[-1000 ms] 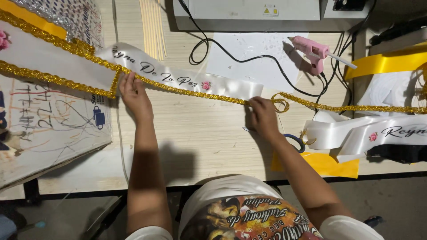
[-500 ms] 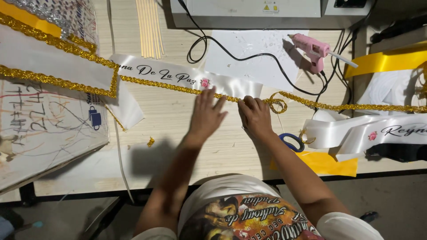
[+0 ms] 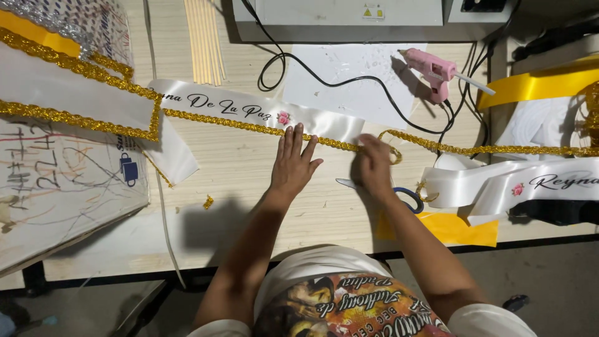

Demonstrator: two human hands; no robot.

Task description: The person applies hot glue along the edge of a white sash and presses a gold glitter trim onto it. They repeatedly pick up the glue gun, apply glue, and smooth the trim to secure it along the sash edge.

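Note:
A white satin sash (image 3: 212,106) with black script and a small pink rose lies across the wooden table (image 3: 237,187). Gold glitter trim (image 3: 249,126) runs along its lower edge and on to the right. My left hand (image 3: 294,163) lies flat, fingers spread, with its fingertips on the trim just right of the rose. My right hand (image 3: 374,165) is blurred and presses down on the trim at the sash's right end. Blue-handled scissors (image 3: 399,195) lie under and beside my right hand.
A pink glue gun (image 3: 432,70) rests on a white sheet at the back right, its black cable looping left. A second white sash (image 3: 518,184), yellow ribbon (image 3: 536,82) and yellow paper (image 3: 452,228) lie right. Glue sticks (image 3: 204,40) lie at the back; scribbled cardboard (image 3: 62,187) lies left.
My left hand has slid right along the gold trim, from the sash's left part to beside my right hand. The right hand has stayed near the sash's right end.

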